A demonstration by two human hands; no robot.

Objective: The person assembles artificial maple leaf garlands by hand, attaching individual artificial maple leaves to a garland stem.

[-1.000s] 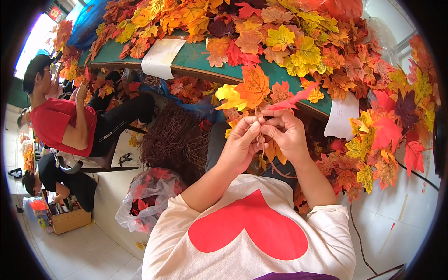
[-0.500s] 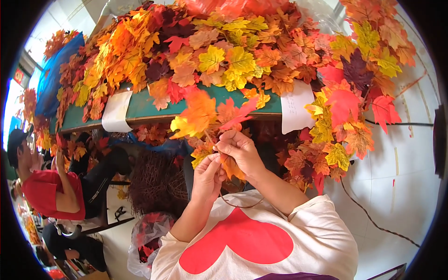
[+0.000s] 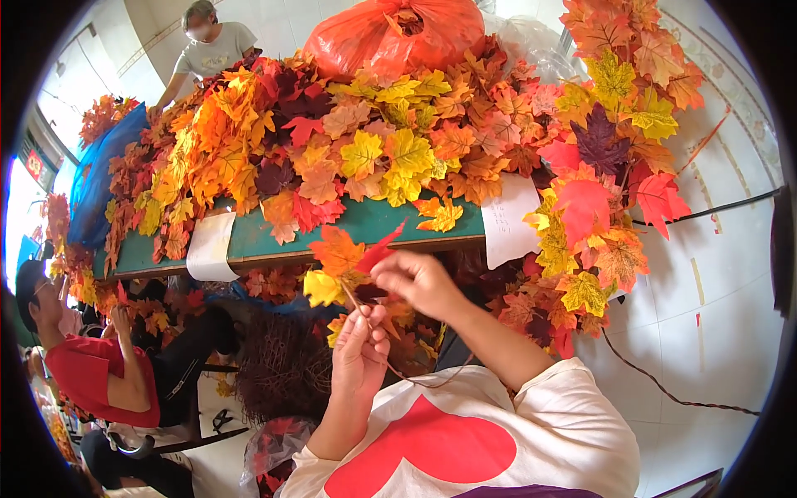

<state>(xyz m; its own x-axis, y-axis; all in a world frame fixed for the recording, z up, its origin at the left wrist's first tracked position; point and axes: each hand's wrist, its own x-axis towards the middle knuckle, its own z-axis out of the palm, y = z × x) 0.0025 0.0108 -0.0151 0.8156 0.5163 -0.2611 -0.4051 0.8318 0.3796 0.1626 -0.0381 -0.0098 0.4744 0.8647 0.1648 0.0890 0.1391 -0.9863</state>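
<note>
My left hand (image 3: 359, 344) is closed in a pinch on the brown stem of an artificial maple leaf garland (image 3: 339, 253). Orange, yellow and red leaves spread from the stem above my fingertips. The thin stem (image 3: 423, 383) loops down past my wrist, across the front of my shirt. Beside the red leaf (image 3: 378, 253) is my right hand (image 3: 419, 285), its fingers bent and apart, slightly blurred. Whether those fingertips touch the leaf is hard to make out.
A green table (image 3: 365, 224) ahead carries a heap of artificial leaves (image 3: 332, 149) and a red plastic bag (image 3: 398, 37). More leaf garlands (image 3: 589, 224) hang at the right. Brown stems (image 3: 282, 357) are bundled under the table. A person in red (image 3: 104, 378) sits at the left; another stands behind the table.
My right hand has let go of the stem and risen to the red leaf. My left hand keeps its pinch, slightly lower. The view has tilted up, bringing a standing person into sight.
</note>
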